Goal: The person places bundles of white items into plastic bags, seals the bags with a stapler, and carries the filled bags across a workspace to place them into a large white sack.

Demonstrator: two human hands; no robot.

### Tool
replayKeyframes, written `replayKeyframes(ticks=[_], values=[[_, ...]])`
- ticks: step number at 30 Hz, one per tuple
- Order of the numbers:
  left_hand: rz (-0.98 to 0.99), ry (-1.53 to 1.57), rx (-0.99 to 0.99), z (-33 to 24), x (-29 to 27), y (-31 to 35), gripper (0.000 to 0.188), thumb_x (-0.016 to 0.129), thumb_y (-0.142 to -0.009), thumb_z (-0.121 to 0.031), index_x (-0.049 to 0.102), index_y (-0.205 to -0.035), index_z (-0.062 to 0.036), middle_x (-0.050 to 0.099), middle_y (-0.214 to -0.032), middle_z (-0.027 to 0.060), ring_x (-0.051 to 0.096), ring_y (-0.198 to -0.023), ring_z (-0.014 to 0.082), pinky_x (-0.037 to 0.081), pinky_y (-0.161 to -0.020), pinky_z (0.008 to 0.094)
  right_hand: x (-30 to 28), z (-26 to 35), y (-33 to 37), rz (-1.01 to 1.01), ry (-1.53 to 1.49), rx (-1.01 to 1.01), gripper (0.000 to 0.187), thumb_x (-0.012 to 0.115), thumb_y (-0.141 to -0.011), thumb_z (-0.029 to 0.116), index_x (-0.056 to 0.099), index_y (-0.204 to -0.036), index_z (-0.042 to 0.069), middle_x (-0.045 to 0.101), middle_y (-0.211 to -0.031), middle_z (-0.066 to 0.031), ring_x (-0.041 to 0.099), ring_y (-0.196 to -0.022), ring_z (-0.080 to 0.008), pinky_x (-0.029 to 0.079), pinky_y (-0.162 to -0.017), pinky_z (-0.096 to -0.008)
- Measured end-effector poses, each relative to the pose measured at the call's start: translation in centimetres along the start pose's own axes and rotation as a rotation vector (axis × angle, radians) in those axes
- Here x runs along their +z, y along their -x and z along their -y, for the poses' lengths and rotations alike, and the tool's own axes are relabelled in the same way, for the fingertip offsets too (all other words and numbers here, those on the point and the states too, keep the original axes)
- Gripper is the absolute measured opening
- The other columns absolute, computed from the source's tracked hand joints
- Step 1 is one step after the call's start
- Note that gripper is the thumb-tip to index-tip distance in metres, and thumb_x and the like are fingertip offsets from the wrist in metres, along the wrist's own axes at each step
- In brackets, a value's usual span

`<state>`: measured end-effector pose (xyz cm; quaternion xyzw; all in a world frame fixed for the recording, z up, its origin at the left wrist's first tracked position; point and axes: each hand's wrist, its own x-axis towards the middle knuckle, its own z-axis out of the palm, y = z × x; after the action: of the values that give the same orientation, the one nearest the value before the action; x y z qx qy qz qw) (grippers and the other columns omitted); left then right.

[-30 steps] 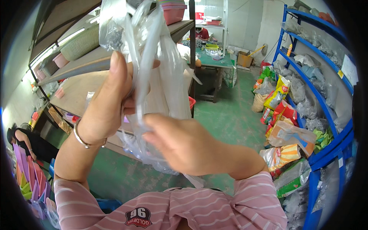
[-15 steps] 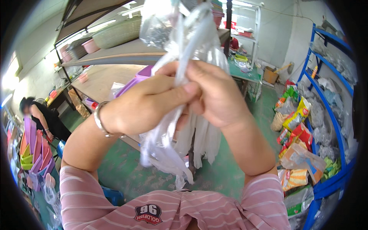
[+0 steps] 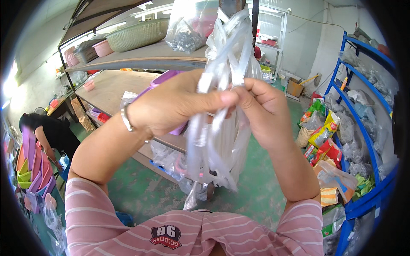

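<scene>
A bundle of whitish, see-through plastic strips (image 3: 232, 40) hangs in front of me at the end post of the shelving, with its loose ends dangling below my hands. My left hand (image 3: 181, 100), a silver bangle on its wrist, is closed around some of the strips, thumb pointing right. Close beside it, my right hand (image 3: 267, 111) pinches strips between thumb and fingers. The two thumbs almost meet. Some of my left fingers are hidden behind the plastic. Whether these strips are bag handles or loose ribbons I cannot tell.
Wooden shelving (image 3: 128, 64) holds a woven basket (image 3: 136, 36), a clear bag of grey pieces (image 3: 185, 40) and purple trays (image 3: 166, 77). A blue rack (image 3: 371, 141) with bags stands right. A person (image 3: 51, 132) bends at left by stacked coloured bins (image 3: 36, 164).
My hands have moved slightly apart and the right hand has shifted right. The strips now spread between them. At left, the person has bent lower.
</scene>
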<state>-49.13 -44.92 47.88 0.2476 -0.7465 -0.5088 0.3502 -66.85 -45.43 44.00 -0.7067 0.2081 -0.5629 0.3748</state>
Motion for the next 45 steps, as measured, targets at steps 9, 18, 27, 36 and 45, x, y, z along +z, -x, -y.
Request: replayKeyframes(ticks=[9,18,27,36,45], values=[[-0.127,-0.021,-0.066,0.7,-1.2,1.3,0.022,0.048,-0.090,-0.010,0.051,-0.107,0.0046,0.061,-0.089,0.0116,0.060,-0.088,0.0184,0.048,-0.082,0.0293,-0.2,0.5,0.9,-0.059,-0.279,0.128,0.022,0.048,-0.090,0.021,0.053,-0.094,0.000,0.058,-0.082,-0.0056,0.054,-0.069,-0.0093,0.048,-0.066,-0.0263],[-0.183,0.244,-0.082,-0.3,-1.0,3.4,0.045,0.032,-0.095,-0.040,0.050,-0.110,-0.0016,0.034,-0.059,-0.0039,0.026,-0.047,0.0052,0.022,-0.042,0.0195,-0.8,0.9,1.9,0.010,-0.479,0.350,0.027,0.043,-0.092,0.024,0.047,-0.104,0.001,0.046,-0.069,-0.0023,0.046,-0.053,-0.0117,0.045,-0.049,-0.0274],[-0.318,0.377,-0.038,-0.2,-1.0,1.9,0.041,0.035,-0.094,-0.036,0.054,-0.106,-0.0013,0.051,-0.071,-0.0026,0.041,-0.059,0.0070,0.034,-0.054,0.0216,-0.8,0.9,1.9,-0.098,-0.042,0.257,0.036,0.038,-0.093,0.028,0.052,-0.105,-0.002,0.060,-0.082,-0.0088,0.058,-0.067,-0.0160,0.045,-0.058,-0.0250],[-0.262,0.086,0.108,1.3,0.2,-2.3,0.018,0.060,-0.083,-0.017,0.058,-0.083,0.0005,0.050,-0.063,-0.0015,0.043,-0.053,0.0050,0.035,-0.047,0.0213,-0.4,2.1,-3.8,-0.180,0.204,0.121,0.032,0.057,-0.085,0.029,0.055,-0.098,0.000,0.061,-0.083,-0.0040,0.056,-0.064,-0.0104,0.045,-0.058,-0.0239],[-0.294,0.191,0.074,1.6,-0.2,-0.7,0.025,0.055,-0.085,-0.022,0.057,-0.097,-0.0004,0.059,-0.090,0.0042,0.052,-0.074,0.0100,0.040,-0.069,0.0253,-3.8,3.1,-0.1,-0.217,-0.038,0.142,0.023,0.047,-0.090,0.023,0.054,-0.091,0.001,0.062,-0.081,-0.0102,0.061,-0.068,-0.0156,0.051,-0.061,-0.0284]])
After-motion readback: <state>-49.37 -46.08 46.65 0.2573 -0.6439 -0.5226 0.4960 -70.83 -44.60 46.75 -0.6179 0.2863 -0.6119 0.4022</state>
